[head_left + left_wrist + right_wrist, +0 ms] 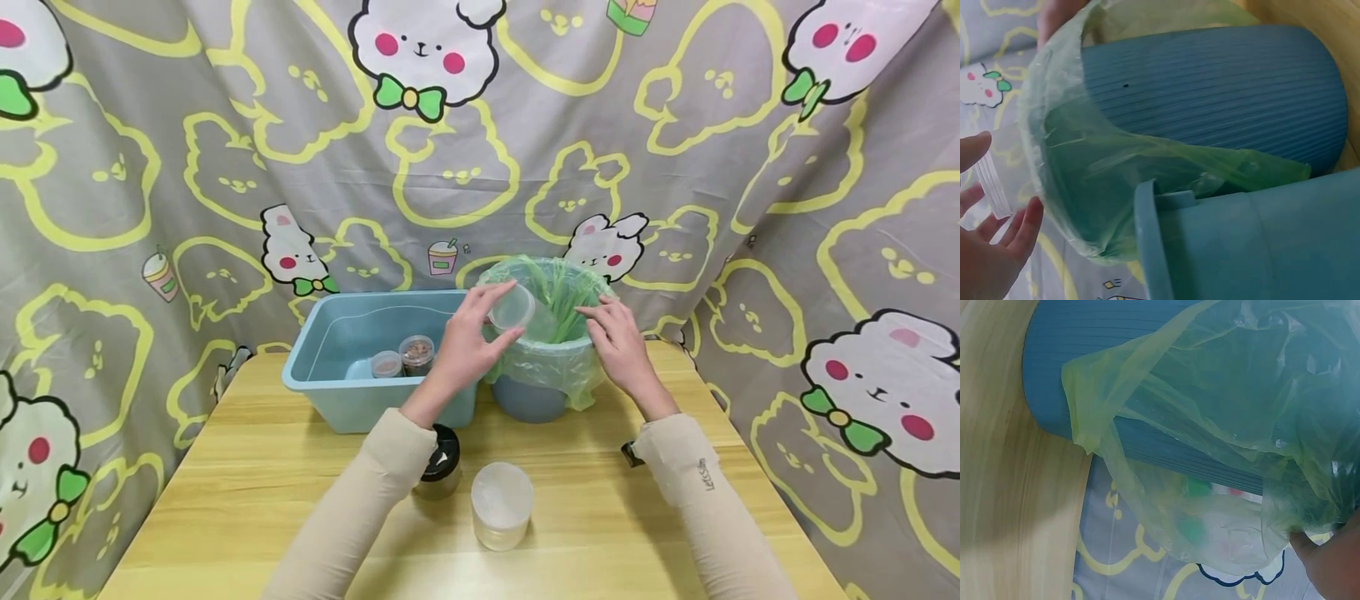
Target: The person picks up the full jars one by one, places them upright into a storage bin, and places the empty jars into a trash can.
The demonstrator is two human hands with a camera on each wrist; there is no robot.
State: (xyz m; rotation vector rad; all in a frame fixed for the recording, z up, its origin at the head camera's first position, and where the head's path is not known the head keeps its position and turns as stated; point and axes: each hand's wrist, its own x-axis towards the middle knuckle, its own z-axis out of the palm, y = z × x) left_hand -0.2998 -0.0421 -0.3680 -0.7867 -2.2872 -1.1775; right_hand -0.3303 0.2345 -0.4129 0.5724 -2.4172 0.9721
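Observation:
My left hand (468, 333) grips a clear plastic container (513, 308) between thumb and fingers, tilted at the left rim of a blue bin (528, 402). In the left wrist view the ridged edge of the container (994, 181) shows between the fingertips. A thin green plastic bag (551, 362) lines the bin and folds over its rim. Long green leaves (566, 308) lie inside it. My right hand (621, 340) holds the bag at the right rim; in the right wrist view its fingers (1329, 569) are partly cut off.
Left of the bin stands a light blue tub (330, 400) with two small lidded jars (417, 354) in it. Nearer are a black-lidded jar (442, 458), partly behind the left sleeve, and a clear jar with a whitish top (501, 508). A patterned curtain (450, 192) hangs behind the wooden table (585, 533).

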